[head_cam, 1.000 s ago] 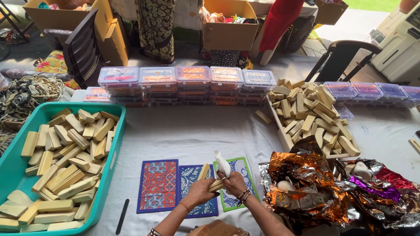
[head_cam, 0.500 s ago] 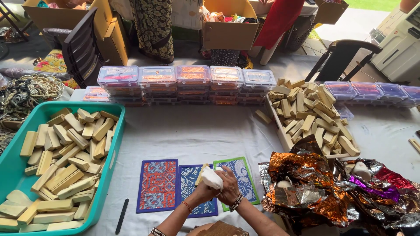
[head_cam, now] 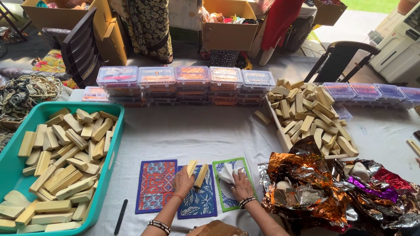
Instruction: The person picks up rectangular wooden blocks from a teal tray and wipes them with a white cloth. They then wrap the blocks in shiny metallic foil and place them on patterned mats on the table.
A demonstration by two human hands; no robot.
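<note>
The left hand (head_cam: 183,181) holds two pale bars (head_cam: 197,171) over a blue mat (head_cam: 199,201), the right hand (head_cam: 241,185) presses a white cloth (head_cam: 227,172) on a green-edged mat (head_cam: 227,202), beside crumpled foil (head_cam: 306,183)

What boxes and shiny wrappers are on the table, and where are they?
Clear lidded boxes: stacked in a row at the back, orange and red inside.
More clear boxes: far right, purple tinted.
Foil wrappers: crumpled right of the right hand, copper, purple, red.
Cardboard boxes: behind the table, brown.
</note>
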